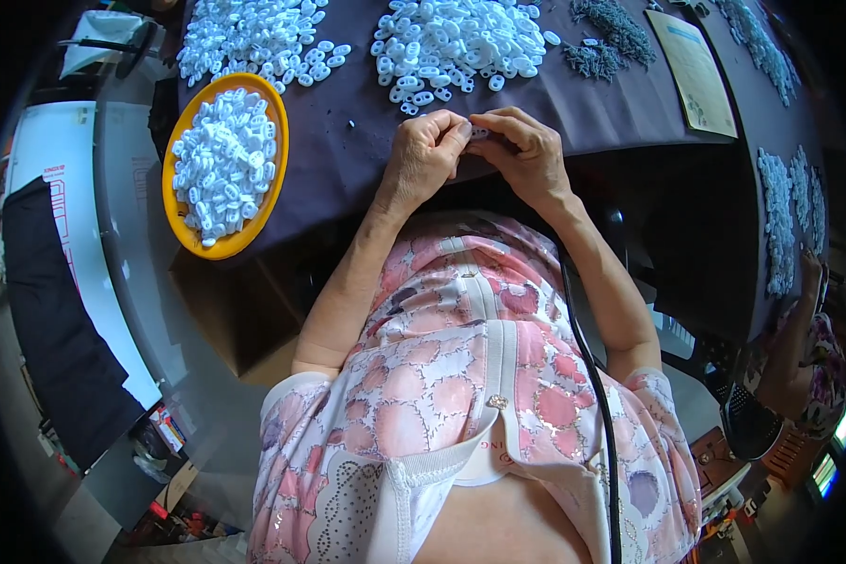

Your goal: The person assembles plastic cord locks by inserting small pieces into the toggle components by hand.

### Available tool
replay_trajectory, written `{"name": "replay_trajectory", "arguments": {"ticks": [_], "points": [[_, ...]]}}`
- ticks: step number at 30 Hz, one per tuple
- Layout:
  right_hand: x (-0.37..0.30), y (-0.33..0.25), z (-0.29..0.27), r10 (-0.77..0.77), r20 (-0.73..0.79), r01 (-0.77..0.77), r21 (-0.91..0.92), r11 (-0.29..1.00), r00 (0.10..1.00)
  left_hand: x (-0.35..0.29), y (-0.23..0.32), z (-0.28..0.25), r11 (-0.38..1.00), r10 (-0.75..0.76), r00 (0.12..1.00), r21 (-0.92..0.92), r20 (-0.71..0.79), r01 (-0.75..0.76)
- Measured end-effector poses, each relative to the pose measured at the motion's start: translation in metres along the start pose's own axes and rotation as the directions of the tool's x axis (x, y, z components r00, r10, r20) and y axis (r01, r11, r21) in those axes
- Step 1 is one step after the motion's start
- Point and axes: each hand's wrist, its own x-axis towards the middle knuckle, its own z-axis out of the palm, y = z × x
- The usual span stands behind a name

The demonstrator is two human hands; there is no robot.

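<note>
Close together at the near edge of the table, my left hand (423, 155) and my right hand (524, 155) meet at the fingertips. A small white plastic piece (479, 133) shows between them, pinched by my right fingers. My left thumb and fingers are pressed together right beside it; what they grip is hidden. Just beyond my hands lies a large pile of white oval plastic pieces with two holes (460, 42). To the left, an orange oval tray (280, 150) is heaped with smaller-looking white pieces (225, 164).
More white pieces (253, 38) lie at the far left of the dark-covered table (347, 150). A heap of small grey parts (616, 38) and a tan paper sheet (693, 70) are at the right. Another person's arm (788, 367) shows at far right, near more pale parts (777, 226). A cardboard box (230, 315) stands below.
</note>
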Motion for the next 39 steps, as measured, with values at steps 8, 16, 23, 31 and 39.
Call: {"name": "replay_trajectory", "arguments": {"ticks": [8,16,23,31,39], "points": [[0.002,0.010,0.000,-0.079,0.007,0.079,-0.053,0.995,0.997,0.004,-0.005,0.000,0.996,0.052,0.999,0.075,0.001,-0.052],[0.003,0.010,0.000,-0.114,-0.020,0.112,-0.098,0.989,0.993,0.003,-0.001,0.001,0.999,-0.015,1.000,0.035,0.010,0.014],[0.002,-0.001,0.001,-0.134,-0.036,0.126,-0.160,0.979,0.990,0.002,0.002,0.000,0.998,-0.057,0.998,-0.022,-0.030,0.056],[0.002,0.006,0.002,-0.168,-0.010,0.163,-0.210,0.964,0.986,0.004,-0.003,-0.001,1.000,0.020,0.999,0.021,-0.025,-0.020],[0.001,0.012,0.003,-0.196,0.000,0.192,-0.208,0.959,0.981,0.001,0.005,-0.002,0.997,-0.049,0.999,0.052,0.014,0.048]]}}
